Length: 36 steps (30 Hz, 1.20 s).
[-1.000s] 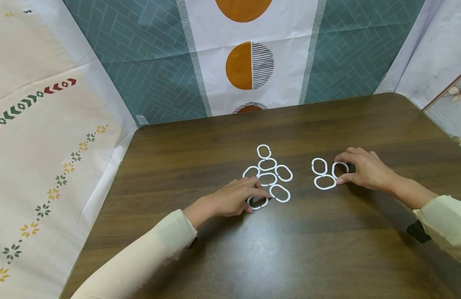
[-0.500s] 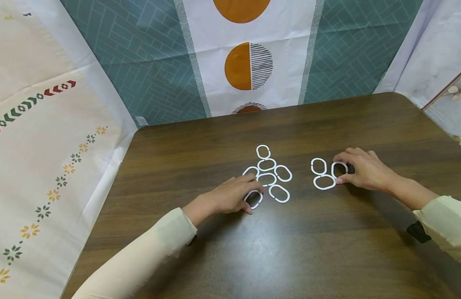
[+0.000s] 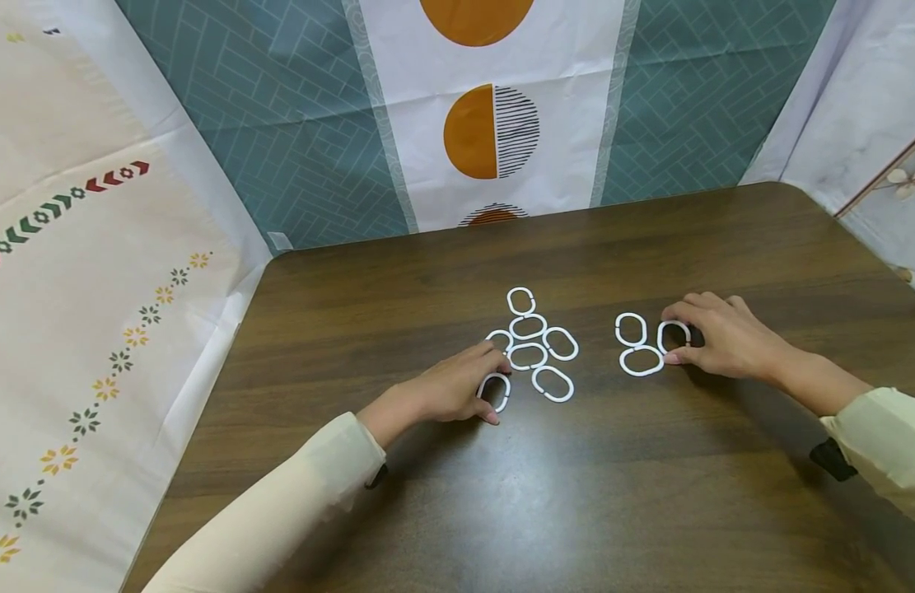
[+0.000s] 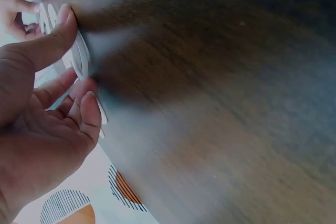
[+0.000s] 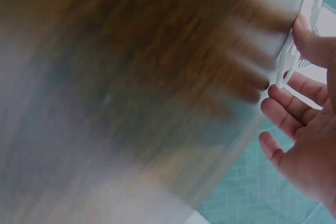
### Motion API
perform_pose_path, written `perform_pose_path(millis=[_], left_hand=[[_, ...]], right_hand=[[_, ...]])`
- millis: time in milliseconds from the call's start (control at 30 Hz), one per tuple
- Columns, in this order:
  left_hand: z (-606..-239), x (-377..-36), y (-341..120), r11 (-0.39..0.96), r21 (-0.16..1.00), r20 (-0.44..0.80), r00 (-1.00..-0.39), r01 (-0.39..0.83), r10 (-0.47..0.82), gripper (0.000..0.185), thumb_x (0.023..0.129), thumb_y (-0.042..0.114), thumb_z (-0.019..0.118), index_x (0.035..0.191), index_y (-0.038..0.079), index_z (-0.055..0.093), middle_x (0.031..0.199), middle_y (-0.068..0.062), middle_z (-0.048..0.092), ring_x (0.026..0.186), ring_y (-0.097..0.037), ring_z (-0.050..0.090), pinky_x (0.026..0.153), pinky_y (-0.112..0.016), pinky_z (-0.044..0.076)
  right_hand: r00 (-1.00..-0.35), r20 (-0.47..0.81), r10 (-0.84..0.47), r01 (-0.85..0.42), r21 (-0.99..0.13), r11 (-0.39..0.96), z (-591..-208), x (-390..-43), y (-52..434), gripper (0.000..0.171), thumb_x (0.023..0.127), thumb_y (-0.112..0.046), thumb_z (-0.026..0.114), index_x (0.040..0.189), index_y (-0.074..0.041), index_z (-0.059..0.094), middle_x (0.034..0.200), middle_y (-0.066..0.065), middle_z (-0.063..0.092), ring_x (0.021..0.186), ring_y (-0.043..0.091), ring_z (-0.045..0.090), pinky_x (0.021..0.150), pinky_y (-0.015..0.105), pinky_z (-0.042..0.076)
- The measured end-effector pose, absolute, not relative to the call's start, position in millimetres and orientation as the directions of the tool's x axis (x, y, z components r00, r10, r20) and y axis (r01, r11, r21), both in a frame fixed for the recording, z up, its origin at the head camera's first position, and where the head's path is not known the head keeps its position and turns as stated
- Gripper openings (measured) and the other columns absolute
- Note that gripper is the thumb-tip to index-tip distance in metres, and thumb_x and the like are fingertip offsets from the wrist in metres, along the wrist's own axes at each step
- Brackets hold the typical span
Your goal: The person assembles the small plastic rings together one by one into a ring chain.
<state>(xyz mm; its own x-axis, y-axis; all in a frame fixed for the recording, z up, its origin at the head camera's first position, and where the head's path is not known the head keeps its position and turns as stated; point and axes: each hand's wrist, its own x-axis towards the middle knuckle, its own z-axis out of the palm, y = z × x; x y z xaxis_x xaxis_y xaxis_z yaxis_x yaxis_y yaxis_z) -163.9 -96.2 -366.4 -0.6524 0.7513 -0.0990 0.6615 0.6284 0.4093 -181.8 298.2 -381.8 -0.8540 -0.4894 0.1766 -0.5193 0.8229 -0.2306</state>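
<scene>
— Nine white oval rings are lying on the brown table [image 3: 650,494]. How are they grouped?

— Six are sitting together as the central cluster [image 3: 529,342]; three are forming a smaller group to the right of that cluster.

— Item: left hand [image 3: 445,391]. What is it doing?

— It is resting at the near left corner of the central cluster, thumb and fingertips curling round and pinching the near-left ring [image 3: 495,390]. The left wrist view is showing a ring [image 4: 81,61] between thumb and fingers, though blurred.

— Item: right hand [image 3: 720,336]?

— It is lying well to the right of the central cluster, pinching the right-hand ring [image 3: 674,334] between index finger and thumb. Two more rings, one far [image 3: 631,329] and one near [image 3: 641,361], are lying just left of that ring.

— Surroundings?

— Patterned curtains [image 3: 494,107] are hanging behind the table, beyond the cluster.
</scene>
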Motion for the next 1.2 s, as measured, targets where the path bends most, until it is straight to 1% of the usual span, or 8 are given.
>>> perform_pose_path(millis=[167,300,367,467,600,900,1067,1200], left_hand=[[-367,-162,-99,0.651,0.385,-0.096,-0.673,0.654,0.733,0.056,0.075,0.033,0.083,0.12,0.011,0.06,0.112,-0.002,0.053,0.096,-0.013,0.051,0.087,-0.03,0.043],[-365,-160,-100,0.663,0.383,-0.065,-0.697,0.643,0.714,0.056,0.075,0.038,0.081,0.121,0.013,0.062,0.106,-0.001,0.053,0.087,-0.012,0.05,0.078,-0.028,0.044],[-362,-159,-99,0.661,0.413,-0.037,-0.714,0.627,0.7,0.056,0.076,0.039,0.081,0.121,0.013,0.062,0.102,0.0,0.052,0.082,-0.011,0.05,0.073,-0.027,0.043],[-358,-158,-98,0.639,0.48,0.021,-0.736,0.601,0.676,0.055,0.076,0.038,0.081,0.121,0.013,0.063,0.099,-0.001,0.052,0.079,-0.012,0.052,0.069,-0.026,0.044],[-355,-157,-96,0.602,0.551,0.086,-0.757,0.578,0.648,0.054,0.076,0.036,0.082,0.12,0.012,0.063,0.104,-0.003,0.055,0.084,-0.014,0.056,0.074,-0.027,0.046],[-355,-156,-89,0.569,0.597,0.139,-0.771,0.566,0.621,0.055,0.075,0.034,0.083,0.12,0.01,0.064,0.104,-0.005,0.058,0.089,-0.014,0.056,0.076,-0.027,0.046],[-353,-158,-83,0.542,0.624,0.163,-0.773,0.562,0.613,0.05,0.074,0.032,0.083,0.116,0.011,0.066,0.1,-0.004,0.058,0.088,-0.014,0.057,0.076,-0.029,0.048],[-350,-158,-79,0.496,0.682,0.168,-0.775,0.537,0.609,0.048,0.074,0.029,0.083,0.115,0.01,0.067,0.098,-0.006,0.059,0.086,-0.017,0.059,0.076,-0.031,0.05]], right_hand=[[-0.825,0.214,-0.522,-0.557,-0.154,0.816,-381,-182,298,0.049,0.072,-0.038,0.083,0.107,-0.008,0.065,0.101,0.005,0.061,0.097,0.027,0.054,0.078,0.052,0.033],[-0.779,0.294,-0.553,-0.604,-0.12,0.787,-377,-183,291,0.048,0.069,-0.036,0.082,0.104,-0.008,0.066,0.097,0.003,0.061,0.092,0.023,0.054,0.077,0.047,0.032],[-0.763,0.326,-0.558,-0.625,-0.151,0.766,-373,-184,284,0.048,0.068,-0.035,0.082,0.105,-0.008,0.065,0.098,0.003,0.062,0.091,0.022,0.054,0.077,0.046,0.031],[-0.759,0.35,-0.549,-0.639,-0.24,0.731,-365,-182,270,0.049,0.069,-0.03,0.083,0.108,-0.009,0.065,0.099,0.001,0.063,0.093,0.018,0.053,0.08,0.044,0.03],[-0.746,0.379,-0.547,-0.661,-0.322,0.678,-354,-179,250,0.049,0.069,-0.025,0.084,0.112,-0.01,0.064,0.103,0.001,0.065,0.096,0.016,0.053,0.084,0.042,0.029],[-0.68,0.46,-0.571,-0.731,-0.372,0.572,-344,-172,221,0.05,0.069,-0.022,0.085,0.112,-0.012,0.063,0.098,-0.007,0.063,0.093,0.016,0.055,0.086,0.04,0.029],[-0.677,0.44,-0.59,-0.736,-0.416,0.534,-340,-169,205,0.05,0.071,-0.024,0.084,0.116,-0.014,0.063,0.106,-0.008,0.064,0.1,0.013,0.055,0.089,0.038,0.028],[-0.672,0.431,-0.603,-0.738,-0.466,0.489,-337,-165,192,0.052,0.073,-0.024,0.084,0.119,-0.015,0.063,0.112,-0.007,0.065,0.105,0.013,0.055,0.091,0.038,0.03]])
